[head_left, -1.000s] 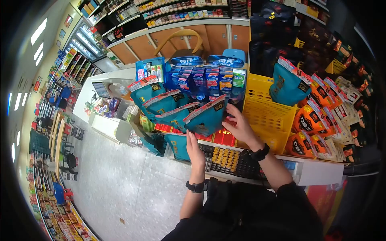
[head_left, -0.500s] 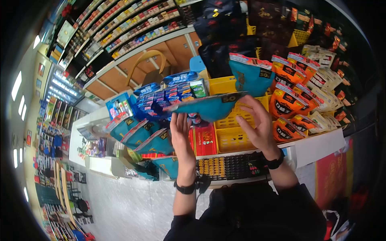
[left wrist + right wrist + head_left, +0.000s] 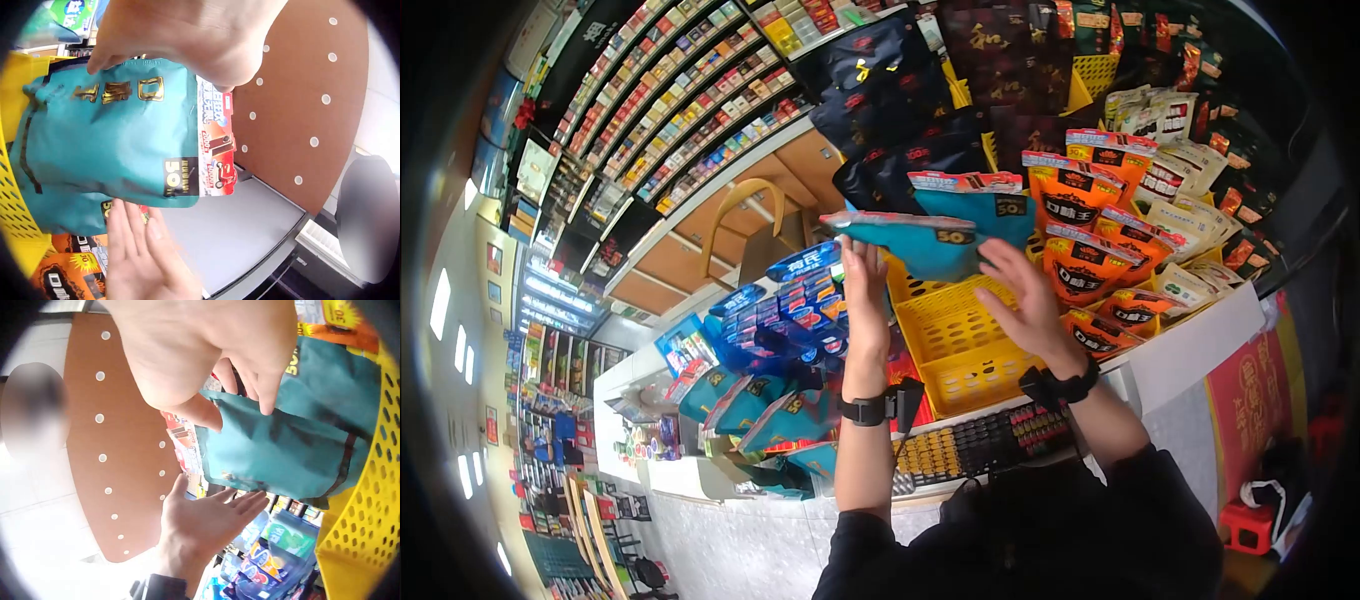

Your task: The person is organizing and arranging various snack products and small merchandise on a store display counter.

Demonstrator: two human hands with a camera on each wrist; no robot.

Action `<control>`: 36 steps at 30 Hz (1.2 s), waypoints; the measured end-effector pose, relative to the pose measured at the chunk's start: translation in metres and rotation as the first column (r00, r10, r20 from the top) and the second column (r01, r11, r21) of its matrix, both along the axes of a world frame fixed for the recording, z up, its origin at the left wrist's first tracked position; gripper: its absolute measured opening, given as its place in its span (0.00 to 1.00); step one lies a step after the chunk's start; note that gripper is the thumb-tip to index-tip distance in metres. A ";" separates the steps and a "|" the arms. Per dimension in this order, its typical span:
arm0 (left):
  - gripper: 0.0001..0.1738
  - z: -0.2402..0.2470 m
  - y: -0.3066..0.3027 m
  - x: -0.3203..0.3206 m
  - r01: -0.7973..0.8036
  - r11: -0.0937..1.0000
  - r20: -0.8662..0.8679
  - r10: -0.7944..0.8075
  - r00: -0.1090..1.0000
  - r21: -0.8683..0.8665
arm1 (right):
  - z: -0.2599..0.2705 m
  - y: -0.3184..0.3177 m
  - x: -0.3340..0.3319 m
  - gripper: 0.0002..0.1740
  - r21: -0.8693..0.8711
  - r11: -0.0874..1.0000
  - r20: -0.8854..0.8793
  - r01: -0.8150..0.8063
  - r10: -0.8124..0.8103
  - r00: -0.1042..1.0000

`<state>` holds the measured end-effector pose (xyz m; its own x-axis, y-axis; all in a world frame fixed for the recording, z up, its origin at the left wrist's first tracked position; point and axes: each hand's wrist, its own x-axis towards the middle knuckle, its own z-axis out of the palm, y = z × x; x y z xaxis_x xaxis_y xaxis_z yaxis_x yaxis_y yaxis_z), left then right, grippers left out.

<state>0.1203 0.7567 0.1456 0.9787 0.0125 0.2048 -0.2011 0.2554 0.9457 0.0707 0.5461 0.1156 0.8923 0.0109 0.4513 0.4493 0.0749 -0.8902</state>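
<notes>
A teal snack bag point(image 3: 920, 240) with a red-and-white header strip is held up between my two hands, over a yellow perforated basket point(image 3: 965, 318). My left hand point(image 3: 865, 300) lies along its left side with straight fingers. On the opposite edge my right hand point(image 3: 1025, 305) touches it with fingers extended and thumb spread. The left wrist view shows the bag's gold lettering and "50" mark. Just behind it in the basket stands a second teal bag point(image 3: 1005, 212), partly hidden by the held one.
Orange bags point(image 3: 1080, 268) and pale bags point(image 3: 1195, 225) fill the rack at right, with dark bags point(image 3: 865, 75) behind. Left of the basket are blue packets point(image 3: 785, 310) and more teal bags point(image 3: 785, 415). Small yellow and black items point(image 3: 940, 455) line the counter front.
My hands have lifted the teal bag away from the row of teal bags and carried it right, over the yellow basket, beside the other bag. The head view has turned rightward.
</notes>
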 end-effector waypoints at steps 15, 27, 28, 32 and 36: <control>0.50 -0.010 -0.002 0.005 0.042 0.997 -0.257 -0.057 0.965 -0.063 | -0.039 0.015 0.011 0.40 -0.170 0.984 -0.053 -0.050 0.042 0.998; 0.16 -0.050 0.037 -0.169 -0.549 0.808 -0.098 0.577 0.811 0.215 | -0.055 0.050 -0.037 0.23 -0.123 0.992 -0.215 -0.037 0.010 0.976; 0.14 -0.055 0.039 -0.186 -0.652 0.740 -0.090 0.670 0.737 0.167 | -0.055 0.063 -0.041 0.23 -0.121 0.991 -0.215 -0.052 0.025 0.976; 0.21 -0.103 0.099 -0.225 -0.910 0.354 0.004 0.932 0.363 0.217 | -0.057 0.127 -0.057 0.26 -0.146 0.933 -0.220 -0.330 0.295 0.930; 0.38 -0.094 0.151 -0.238 -0.917 0.297 -0.067 0.955 0.290 0.267 | -0.067 0.184 -0.061 0.39 -0.259 0.846 -0.167 -0.466 0.436 0.884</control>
